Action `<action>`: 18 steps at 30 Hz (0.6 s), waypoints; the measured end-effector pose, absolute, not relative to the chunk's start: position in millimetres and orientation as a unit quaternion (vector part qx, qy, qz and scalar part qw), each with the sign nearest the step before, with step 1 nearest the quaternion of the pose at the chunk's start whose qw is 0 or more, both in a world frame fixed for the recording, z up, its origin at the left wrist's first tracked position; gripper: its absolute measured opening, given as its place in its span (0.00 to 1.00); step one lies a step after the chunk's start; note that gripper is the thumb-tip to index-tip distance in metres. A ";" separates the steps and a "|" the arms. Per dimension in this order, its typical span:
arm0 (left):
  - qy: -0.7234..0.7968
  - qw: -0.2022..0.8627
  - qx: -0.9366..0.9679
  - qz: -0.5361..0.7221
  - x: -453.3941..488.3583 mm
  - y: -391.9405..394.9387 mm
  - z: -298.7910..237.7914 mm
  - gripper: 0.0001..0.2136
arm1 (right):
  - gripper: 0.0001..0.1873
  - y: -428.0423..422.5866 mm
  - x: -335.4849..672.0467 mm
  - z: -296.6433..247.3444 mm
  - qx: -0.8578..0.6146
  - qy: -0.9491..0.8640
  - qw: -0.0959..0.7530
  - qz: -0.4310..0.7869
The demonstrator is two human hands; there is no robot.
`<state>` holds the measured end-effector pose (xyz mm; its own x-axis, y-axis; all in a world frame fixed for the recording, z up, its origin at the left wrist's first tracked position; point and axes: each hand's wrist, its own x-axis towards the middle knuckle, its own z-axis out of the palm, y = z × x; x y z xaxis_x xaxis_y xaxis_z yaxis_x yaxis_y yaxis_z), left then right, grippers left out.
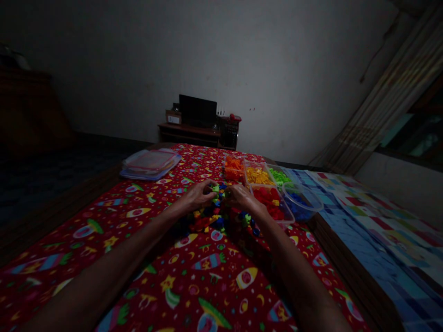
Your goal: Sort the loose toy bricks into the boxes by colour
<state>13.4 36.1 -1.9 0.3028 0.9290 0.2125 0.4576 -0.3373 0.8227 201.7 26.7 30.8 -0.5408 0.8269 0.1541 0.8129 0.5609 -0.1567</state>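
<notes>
My left hand is over a mixed heap of small plastic toy building pieces. Its thumb and forefinger close on a light green building piece. Across from it, my right hand bends down over the same heap, its fingers curled together; what they grip, if anything, is hidden. Blue, green, yellow, orange and red pieces lie loose below and between both hands. Just right of my right hand stands a clear box of red pieces.
Sorted pieces fill more clear containers: orange, yellow, green and a round tub with blue. Stacked plastic lids lie at the left on the red patterned cloth. A monitor stands beyond.
</notes>
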 end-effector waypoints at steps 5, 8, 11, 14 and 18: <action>0.523 0.181 0.771 0.317 -1.2 40.6 1.4 0.15 | 0.11 27.6 204.5 35.4 -0.482 -0.868 0.112 0.043; 0.546 0.116 0.780 0.283 -3.6 38.4 4.4 0.13 | 0.14 28.6 205.6 36.7 -0.487 -0.864 0.119 0.047; 0.545 0.115 0.783 0.277 -2.5 36.3 5.9 0.14 | 0.14 28.2 208.5 37.4 -0.489 -0.863 0.118 0.057; 0.536 0.107 0.783 0.297 1.4 34.9 7.8 0.14 | 0.14 27.0 211.4 38.3 -0.491 -0.858 0.134 0.072; 0.528 0.154 0.760 0.346 11.2 30.3 13.5 0.15 | 0.16 26.6 209.2 40.5 -0.465 -0.853 0.216 0.098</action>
<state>11.2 30.3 13.5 0.2031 0.9093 0.3632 0.6958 -0.3950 0.5998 209.2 26.6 40.5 -0.4748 0.8350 0.2780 0.7501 0.5492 -0.3685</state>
